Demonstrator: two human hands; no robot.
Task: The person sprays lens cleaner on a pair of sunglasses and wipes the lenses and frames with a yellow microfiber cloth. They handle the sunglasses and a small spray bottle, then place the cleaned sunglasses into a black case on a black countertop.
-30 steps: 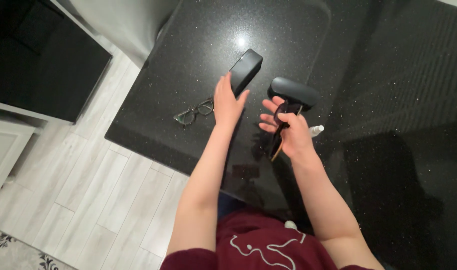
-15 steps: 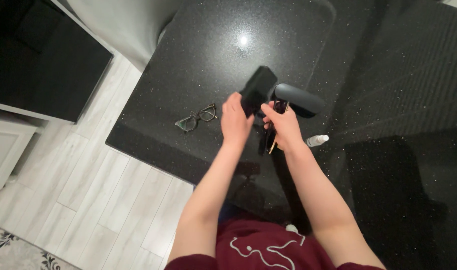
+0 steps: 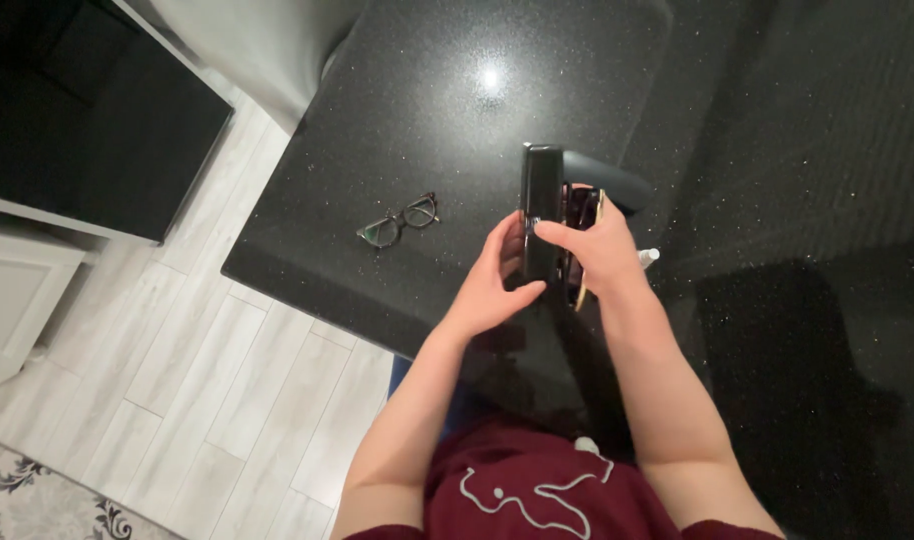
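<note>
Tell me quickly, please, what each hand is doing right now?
Left hand: closed on the black case, gripping its lower end.
Right hand: closed on dark glasses, fingers also touching the case.

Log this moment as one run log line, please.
left hand: holds black case | right hand: holds sunglasses beside it | eyeglasses: lying apart on black countertop

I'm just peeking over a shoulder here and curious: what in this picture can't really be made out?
- Head view: the dark folded glasses in the right hand are mostly covered by its fingers and the black oblong case.
- The small white object on the black speckled counter is half hidden behind the right wrist.
- The case's inside faces away.
</note>
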